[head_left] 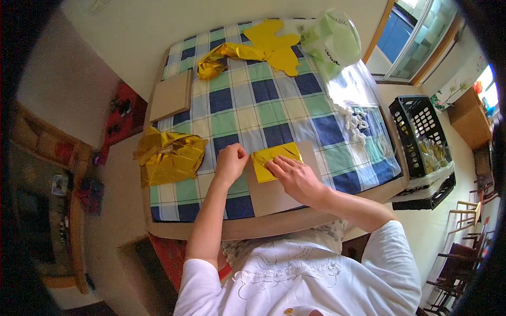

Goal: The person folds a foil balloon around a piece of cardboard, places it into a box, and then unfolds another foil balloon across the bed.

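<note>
A square of shiny gold foil (267, 171), possibly several layers, lies on a flat piece of brown cardboard (270, 199) near the table's front edge. My right hand (296, 178) rests on the foil's right part, fingers stretched out and pressing it down. Just left of the foil, my left hand (231, 162) is closed in a pinch. Whether anything is between its fingertips cannot be made out. Farther left, a crumpled gold foil bundle (171, 157) sits at the table's left edge.
A checked cloth (240, 124) covers the table. On it lie a cardboard stack (173, 96), gold foil sheets (271, 45), a pale green plastic bag (333, 45) and white knotted strings (356, 124). Black crates (419, 138) stand right of the table.
</note>
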A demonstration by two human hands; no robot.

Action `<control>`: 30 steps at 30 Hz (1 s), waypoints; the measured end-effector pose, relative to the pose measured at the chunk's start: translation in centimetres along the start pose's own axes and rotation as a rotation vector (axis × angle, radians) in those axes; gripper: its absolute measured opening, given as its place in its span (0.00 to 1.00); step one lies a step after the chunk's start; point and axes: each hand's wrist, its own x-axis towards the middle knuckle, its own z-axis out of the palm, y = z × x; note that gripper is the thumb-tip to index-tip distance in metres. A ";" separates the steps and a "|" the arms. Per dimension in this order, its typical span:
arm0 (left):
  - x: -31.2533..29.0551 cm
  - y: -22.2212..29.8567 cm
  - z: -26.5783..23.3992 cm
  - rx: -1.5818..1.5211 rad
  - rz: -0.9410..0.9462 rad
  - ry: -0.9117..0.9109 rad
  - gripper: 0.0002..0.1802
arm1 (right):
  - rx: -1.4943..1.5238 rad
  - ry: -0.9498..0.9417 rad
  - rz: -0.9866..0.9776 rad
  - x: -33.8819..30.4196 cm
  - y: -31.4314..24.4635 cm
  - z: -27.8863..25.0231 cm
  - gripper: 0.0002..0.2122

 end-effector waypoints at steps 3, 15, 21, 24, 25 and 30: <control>-0.2 0.9 -0.4 -0.021 0.001 -0.055 0.05 | -0.026 0.096 -0.003 0.1 0.5 -0.2 0.19; 0.0 0.3 -0.2 0.012 0.005 0.030 0.07 | -0.144 -0.007 -0.087 -2.3 -0.2 2.6 0.22; -1.1 2.2 1.1 0.205 0.012 0.116 0.09 | -0.228 -0.030 -0.080 -3.1 -0.2 4.4 0.25; -2.6 4.4 2.7 0.178 0.237 0.184 0.18 | -0.239 -0.006 -0.092 -3.1 -0.3 4.3 0.25; -2.7 4.6 3.5 0.199 0.376 0.146 0.22 | -0.259 0.007 -0.110 -2.9 -0.5 3.9 0.25; -3.2 3.4 5.5 0.236 0.490 -0.004 0.27 | 0.225 -0.111 0.050 -2.4 1.8 0.1 0.20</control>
